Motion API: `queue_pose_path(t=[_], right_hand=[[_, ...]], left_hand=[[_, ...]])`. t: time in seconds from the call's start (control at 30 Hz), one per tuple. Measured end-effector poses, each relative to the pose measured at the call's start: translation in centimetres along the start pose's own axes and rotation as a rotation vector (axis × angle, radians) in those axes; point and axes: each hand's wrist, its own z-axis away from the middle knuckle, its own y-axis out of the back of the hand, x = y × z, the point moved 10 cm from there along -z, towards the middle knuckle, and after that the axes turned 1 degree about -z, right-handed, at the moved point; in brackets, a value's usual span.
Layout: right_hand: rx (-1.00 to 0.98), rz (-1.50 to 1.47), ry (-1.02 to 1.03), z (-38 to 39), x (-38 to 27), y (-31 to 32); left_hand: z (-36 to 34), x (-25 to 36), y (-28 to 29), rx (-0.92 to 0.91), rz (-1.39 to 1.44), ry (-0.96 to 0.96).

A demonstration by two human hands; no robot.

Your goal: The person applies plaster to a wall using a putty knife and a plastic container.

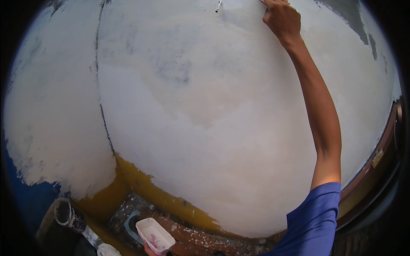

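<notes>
A white tray [148, 228], pink smears inside, sits at lower centre, gripped by the left hand [148, 249]. At the top edge, the right hand [282, 19] curls near a patchy white wall [205, 145]; its grip I cannot tell. Light, even pressure would likely help.

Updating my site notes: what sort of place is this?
Probably a building under renovation: a patchily coated white wall, an open bucket and a smeared tray in the left hand.
</notes>
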Motion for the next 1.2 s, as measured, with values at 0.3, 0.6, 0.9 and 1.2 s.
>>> queue_pose_path(t=[0.3,0.6,0.9,1.2], right_hand=[[-0.303,-0.335,0.410,12.3,-15.5,-2.9],[0.038,0.266,-0.036,3.4,11.9,3.6],[-0.331,-0.305,0.313,16.4,-13.2,0.1],[-0.041,0.035,-0.131,7.4,5.7,5.0]], left_hand=[[1.6,1.6,-0.7,0.046,-0.132,-0.057],[0.0,1.1,0.4,0.029,-0.009,0.010],[2.5,2.3,-2.6,0.173,-0.133,-0.066],[6.3,4.0,-11.4,-0.232,-0.648,-0.409]])
